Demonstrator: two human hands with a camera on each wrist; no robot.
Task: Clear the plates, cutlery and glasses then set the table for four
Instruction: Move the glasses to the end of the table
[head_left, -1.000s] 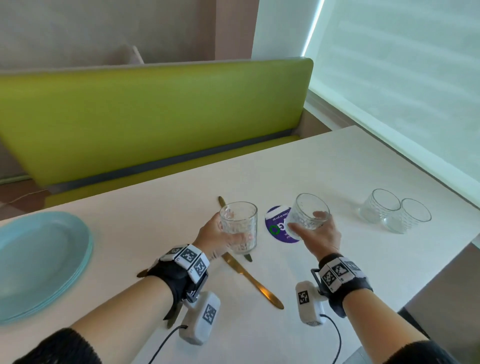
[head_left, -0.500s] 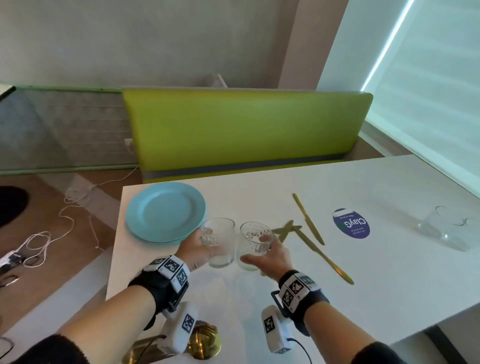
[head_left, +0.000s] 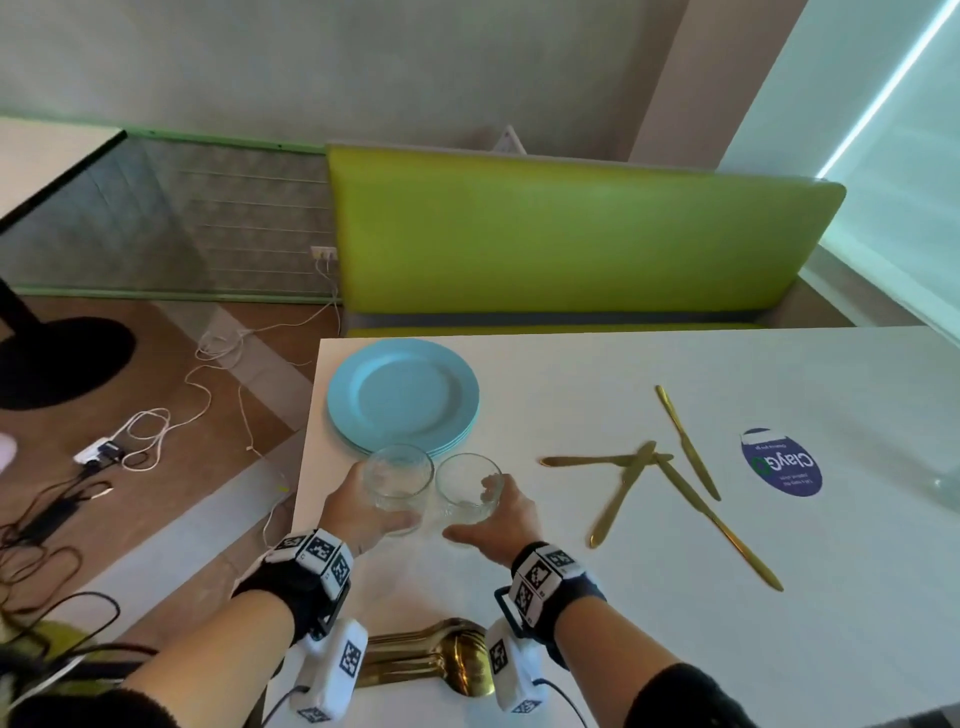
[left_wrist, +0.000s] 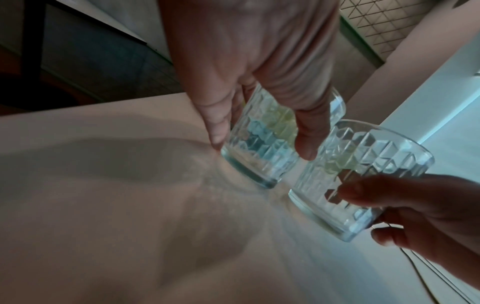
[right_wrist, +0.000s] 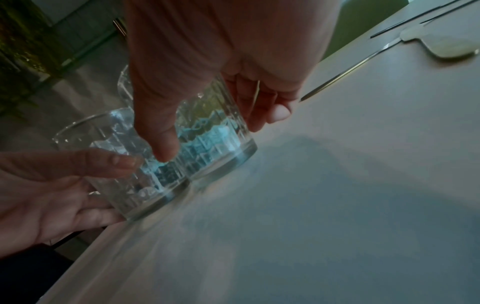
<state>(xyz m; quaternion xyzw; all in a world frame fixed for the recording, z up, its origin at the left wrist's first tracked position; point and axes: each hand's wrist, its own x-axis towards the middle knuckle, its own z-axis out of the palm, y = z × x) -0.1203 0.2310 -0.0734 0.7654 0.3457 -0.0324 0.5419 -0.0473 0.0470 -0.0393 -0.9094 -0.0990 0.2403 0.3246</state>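
My left hand (head_left: 366, 512) grips a clear faceted glass (head_left: 397, 480), and my right hand (head_left: 493, 514) grips a second glass (head_left: 467, 491). The two glasses stand side by side, almost touching, just in front of the stack of light blue plates (head_left: 402, 395) near the table's left edge. In the left wrist view the left glass (left_wrist: 267, 142) sits between thumb and fingers, with the other glass (left_wrist: 363, 176) beside it. In the right wrist view the right glass (right_wrist: 213, 133) is close above or on the tabletop; I cannot tell which. Several gold knives (head_left: 631, 483) lie to the right.
Gold spoons (head_left: 447, 657) lie at the near table edge between my wrists. A purple round sticker (head_left: 782, 462) is on the white table (head_left: 675, 597) further right, and part of another glass (head_left: 948, 488) shows at the right border. A green bench (head_left: 571, 234) stands behind. Cables lie on the floor to the left.
Both hands have carried the glasses leftward, from beside the sticker to the spot in front of the blue plates, and lowered them side by side. My view has turned left.
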